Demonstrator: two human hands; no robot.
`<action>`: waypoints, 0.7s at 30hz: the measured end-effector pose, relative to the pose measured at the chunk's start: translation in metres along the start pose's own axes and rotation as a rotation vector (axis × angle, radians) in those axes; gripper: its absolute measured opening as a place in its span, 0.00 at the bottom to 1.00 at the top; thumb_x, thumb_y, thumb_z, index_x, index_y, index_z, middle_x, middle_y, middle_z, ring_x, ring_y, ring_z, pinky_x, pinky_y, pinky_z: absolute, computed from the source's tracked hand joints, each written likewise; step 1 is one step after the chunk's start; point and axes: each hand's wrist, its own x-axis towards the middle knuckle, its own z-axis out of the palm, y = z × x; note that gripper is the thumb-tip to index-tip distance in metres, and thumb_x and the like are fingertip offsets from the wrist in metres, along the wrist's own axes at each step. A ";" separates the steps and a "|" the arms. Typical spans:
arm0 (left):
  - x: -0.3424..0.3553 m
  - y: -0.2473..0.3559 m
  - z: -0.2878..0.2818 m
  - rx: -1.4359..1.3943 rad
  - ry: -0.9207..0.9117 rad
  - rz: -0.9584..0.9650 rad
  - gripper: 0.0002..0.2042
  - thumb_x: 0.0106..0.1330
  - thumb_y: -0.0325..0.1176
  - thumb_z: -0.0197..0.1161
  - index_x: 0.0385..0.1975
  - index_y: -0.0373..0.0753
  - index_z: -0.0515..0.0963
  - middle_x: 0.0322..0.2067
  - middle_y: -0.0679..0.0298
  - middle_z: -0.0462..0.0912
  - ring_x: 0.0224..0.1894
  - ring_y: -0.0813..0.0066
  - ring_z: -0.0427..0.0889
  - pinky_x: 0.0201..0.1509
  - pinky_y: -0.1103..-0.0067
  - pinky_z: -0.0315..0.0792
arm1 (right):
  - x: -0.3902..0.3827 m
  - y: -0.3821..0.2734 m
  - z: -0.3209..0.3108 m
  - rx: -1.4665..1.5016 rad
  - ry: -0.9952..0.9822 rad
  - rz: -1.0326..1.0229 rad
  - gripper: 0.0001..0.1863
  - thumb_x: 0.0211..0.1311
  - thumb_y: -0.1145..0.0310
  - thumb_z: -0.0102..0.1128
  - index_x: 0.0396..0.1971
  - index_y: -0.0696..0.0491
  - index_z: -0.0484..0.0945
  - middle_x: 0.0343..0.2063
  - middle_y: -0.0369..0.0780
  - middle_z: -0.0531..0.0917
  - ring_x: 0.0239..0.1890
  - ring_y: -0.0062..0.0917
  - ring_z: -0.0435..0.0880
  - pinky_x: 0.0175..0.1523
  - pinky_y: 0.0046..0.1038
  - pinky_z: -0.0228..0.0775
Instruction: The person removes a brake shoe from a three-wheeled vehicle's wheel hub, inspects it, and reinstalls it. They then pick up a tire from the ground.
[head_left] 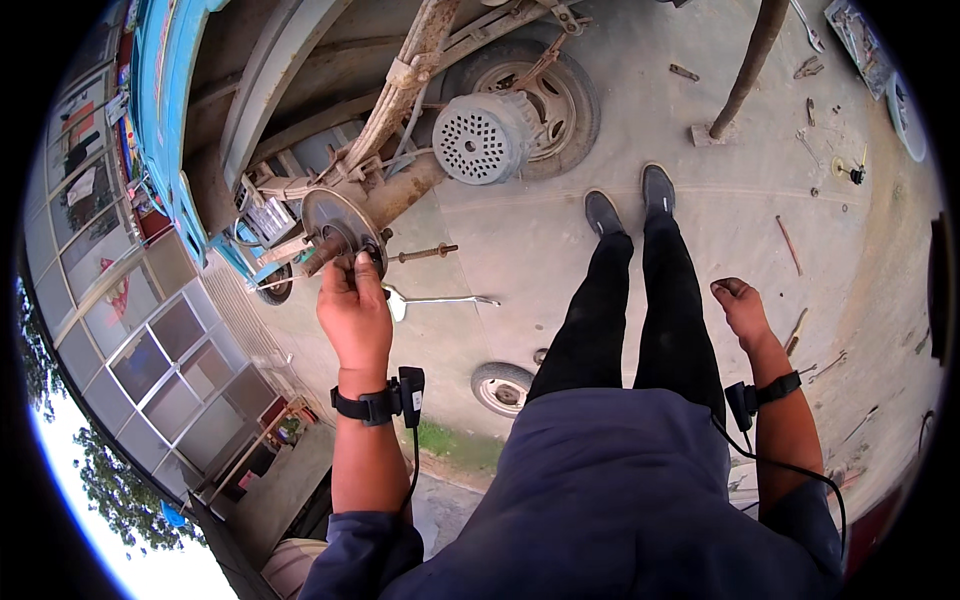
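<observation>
A rusty round backing plate (335, 212) with a thick axle stub (322, 256) stands at the end of a vehicle's axle tube (412, 190). My left hand (356, 315) is at the plate's lower edge, thumb and fingers pinched around a small dark metal part (371, 252); its exact kind is too small to tell. Just right of it a long threaded bolt (427, 254) sticks out sideways. Out to the right my right hand (742, 308) hangs with its fingers curled in, away from any object. Whatever it holds, if anything, is hidden.
A perforated grey motor-like housing (480, 140) and a wheel (570, 110) stand beyond the axle. A post (745, 75) rises from the ground at the far right, with scattered tools and a rod (789, 245) nearby. A small wheel (502, 389) lies behind my left side.
</observation>
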 end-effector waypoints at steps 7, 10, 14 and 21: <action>0.005 -0.019 -0.012 0.518 0.048 0.497 0.07 0.71 0.30 0.64 0.44 0.36 0.79 0.28 0.59 0.84 0.27 0.71 0.82 0.31 0.76 0.75 | 0.002 0.027 -0.002 0.068 0.018 0.094 0.17 0.66 0.62 0.63 0.44 0.61 0.84 0.39 0.43 0.87 0.44 0.26 0.83 0.53 0.27 0.71; 0.007 -0.013 -0.016 0.591 0.042 0.559 0.07 0.70 0.30 0.64 0.44 0.37 0.80 0.29 0.54 0.84 0.29 0.62 0.84 0.34 0.72 0.77 | 0.002 0.033 -0.002 0.082 0.016 0.140 0.17 0.66 0.62 0.63 0.44 0.61 0.84 0.39 0.42 0.87 0.44 0.25 0.82 0.53 0.27 0.71; 0.006 -0.014 -0.017 0.510 -0.008 0.359 0.06 0.73 0.32 0.62 0.42 0.37 0.80 0.26 0.61 0.83 0.25 0.72 0.81 0.29 0.76 0.74 | 0.002 0.046 0.000 0.136 0.004 0.160 0.17 0.67 0.62 0.62 0.45 0.61 0.83 0.39 0.42 0.87 0.44 0.24 0.81 0.53 0.27 0.70; 0.010 0.005 -0.015 0.050 -0.168 -0.256 0.10 0.77 0.36 0.56 0.41 0.35 0.79 0.23 0.69 0.79 0.20 0.85 0.73 0.21 0.83 0.67 | 0.000 0.049 -0.001 0.158 0.011 0.172 0.17 0.68 0.61 0.62 0.44 0.60 0.83 0.37 0.40 0.86 0.43 0.22 0.80 0.52 0.26 0.70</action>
